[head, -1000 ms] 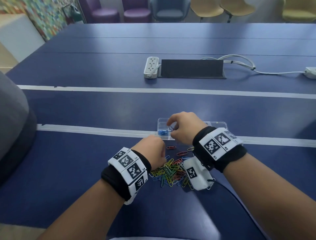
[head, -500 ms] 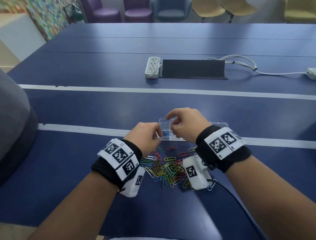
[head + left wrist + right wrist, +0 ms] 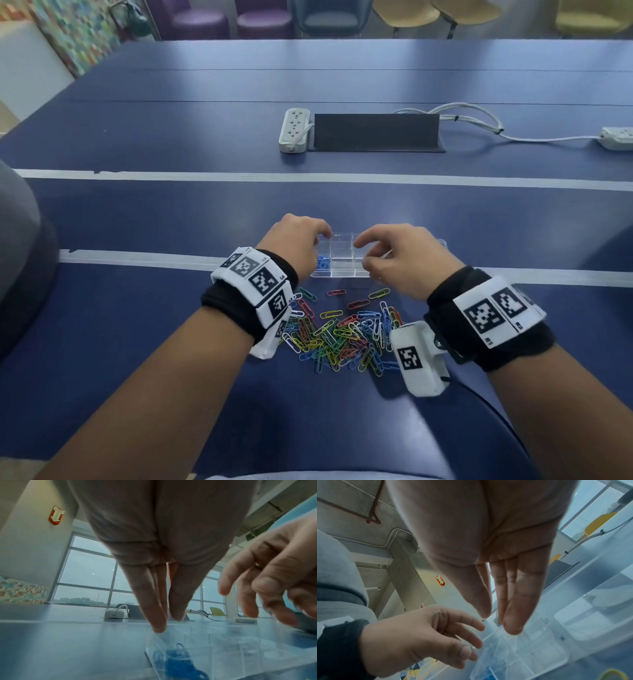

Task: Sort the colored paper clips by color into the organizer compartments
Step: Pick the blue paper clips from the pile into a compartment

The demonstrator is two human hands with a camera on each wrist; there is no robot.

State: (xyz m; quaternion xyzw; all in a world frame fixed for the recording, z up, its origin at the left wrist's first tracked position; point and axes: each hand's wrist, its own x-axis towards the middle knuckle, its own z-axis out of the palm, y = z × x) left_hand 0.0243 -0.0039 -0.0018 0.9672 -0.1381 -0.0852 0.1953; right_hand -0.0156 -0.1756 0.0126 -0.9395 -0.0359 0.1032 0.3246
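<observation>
A clear plastic organizer [image 3: 343,273] lies on the blue table between my two hands. Its near-left compartment holds blue paper clips [image 3: 322,263], seen close in the left wrist view as blue paper clips [image 3: 178,662]. My left hand [image 3: 322,240] is at the organizer's left end, fingers straight and tips together just above its corner [image 3: 154,637], with nothing visible in them. My right hand [image 3: 363,254] hovers over the middle compartments, fingers relaxed and empty; the right wrist view shows the same fingers [image 3: 513,626] extended. A mixed pile of colored clips [image 3: 342,337] lies in front of the organizer.
A white power strip [image 3: 294,130] and a black cable box [image 3: 376,132] sit farther back, with white cables [image 3: 479,120] leading to a second strip [image 3: 618,137]. White tape lines [image 3: 137,257] cross the table. A grey padded shape [image 3: 20,260] is at the left edge.
My left hand rose from the clip pile to the organizer's left end. My right hand left the blue compartment and shifted right; the clip it pinched is no longer in its fingers.
</observation>
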